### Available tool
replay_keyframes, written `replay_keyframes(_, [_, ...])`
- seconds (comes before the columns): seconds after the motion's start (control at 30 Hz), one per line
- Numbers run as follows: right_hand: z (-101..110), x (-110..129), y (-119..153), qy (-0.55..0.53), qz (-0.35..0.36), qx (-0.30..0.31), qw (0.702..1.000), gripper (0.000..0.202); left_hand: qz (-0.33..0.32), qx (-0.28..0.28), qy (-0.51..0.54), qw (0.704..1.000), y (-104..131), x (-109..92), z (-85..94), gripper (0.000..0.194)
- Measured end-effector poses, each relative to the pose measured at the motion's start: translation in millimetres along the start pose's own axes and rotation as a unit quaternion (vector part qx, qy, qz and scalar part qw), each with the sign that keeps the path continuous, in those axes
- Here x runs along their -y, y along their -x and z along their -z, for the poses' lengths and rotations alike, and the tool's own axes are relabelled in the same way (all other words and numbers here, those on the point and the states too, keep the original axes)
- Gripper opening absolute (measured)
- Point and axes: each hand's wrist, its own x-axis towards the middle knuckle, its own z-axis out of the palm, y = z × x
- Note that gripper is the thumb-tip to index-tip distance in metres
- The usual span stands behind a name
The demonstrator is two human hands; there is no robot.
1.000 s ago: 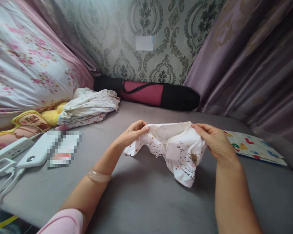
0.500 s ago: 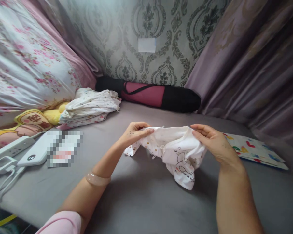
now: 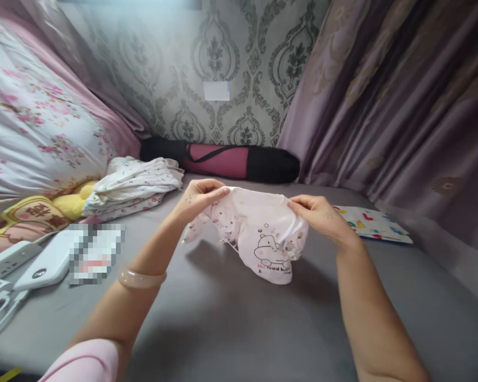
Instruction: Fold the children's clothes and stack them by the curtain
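A small white baby top [image 3: 258, 228], printed with a cartoon animal, lettering and brown specks, hangs stretched between my two hands above the grey bed sheet [image 3: 223, 323]. My left hand [image 3: 203, 196] pinches its upper edge at the left, thumb on top. At the other end of that edge, my right hand [image 3: 313, 212] grips the cloth between thumb and fingers. Its sleeves droop at both sides and a thin tie dangles near the middle. The fingertips behind the fabric are hidden.
A pile of folded clothes [image 3: 135, 185] lies at the left beside a yellow plush [image 3: 69, 204]. Nearer are a power bank [image 3: 48, 260] and a power strip [image 3: 8, 260] with cables. A black and maroon long bag [image 3: 219, 162] lies along the wall; a colourful flat item [image 3: 374, 225] rests at right.
Both hands have lifted the top a little and pulled its upper edge taut. The printed front now hangs flatter, showing more of the cartoon. The camera view has shifted slightly.
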Motion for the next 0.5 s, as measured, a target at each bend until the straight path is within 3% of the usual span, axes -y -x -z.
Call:
replay_keyframes(0.13, [18, 20, -6, 0.100, 0.084, -0.060, 0.990, 0.043, -0.020, 0.073, -0.066, 0.995, -9, -42, 17.3, 0.029])
replay_keyframes(0.23, [35, 43, -8, 0.174, 0.157, -0.127, 0.964, 0.042, -0.027, 0.110, -0.100, 0.989, -15, -79, 31.9, 0.027])
replay_keyframes(0.37, [46, 70, -7, 0.228, 0.230, -0.254, 0.912, 0.037, -0.069, 0.056, -0.064, 0.994, -27, -106, 43.6, 0.021])
replay_keyframes(0.43, [45, 75, -9, 0.262, 0.233, -0.208, 0.913, 0.031, -0.091, 0.052, -0.100, 0.989, -34, -105, 41.9, 0.019])
replay_keyframes(0.5, [46, 76, -13, 0.296, 0.227, -0.144, 0.916, 0.027, -0.104, 0.091, -0.195, 0.971, -38, -98, 37.4, 0.020])
